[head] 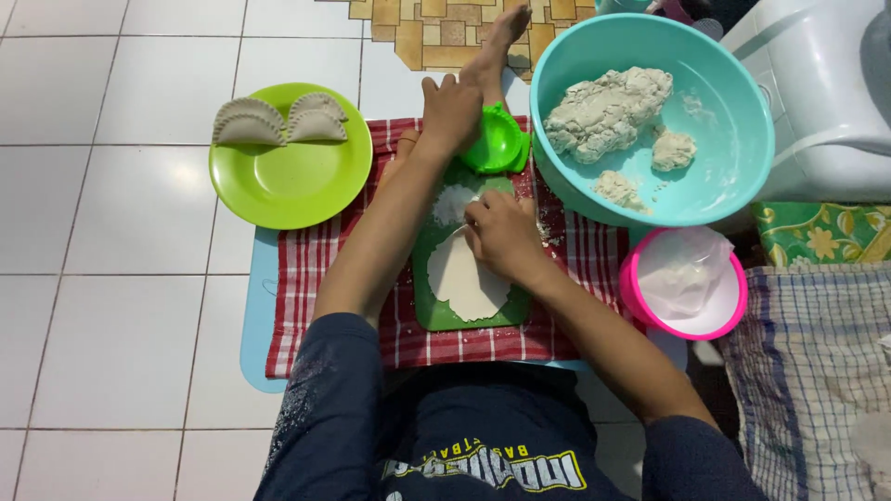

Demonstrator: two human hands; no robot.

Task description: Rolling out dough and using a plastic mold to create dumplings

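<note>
Two shaped dumplings (278,121) were counted on one green plate (288,190); one green press (497,141) was covered by the flat left hand (452,109), one dough sheet (464,274) pinched by the right hand (501,234).

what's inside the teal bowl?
The teal bowl holds one big dough lump, two small dough pieces, and flour dust on its wall. The bowl floor under the dough is covered.
</note>
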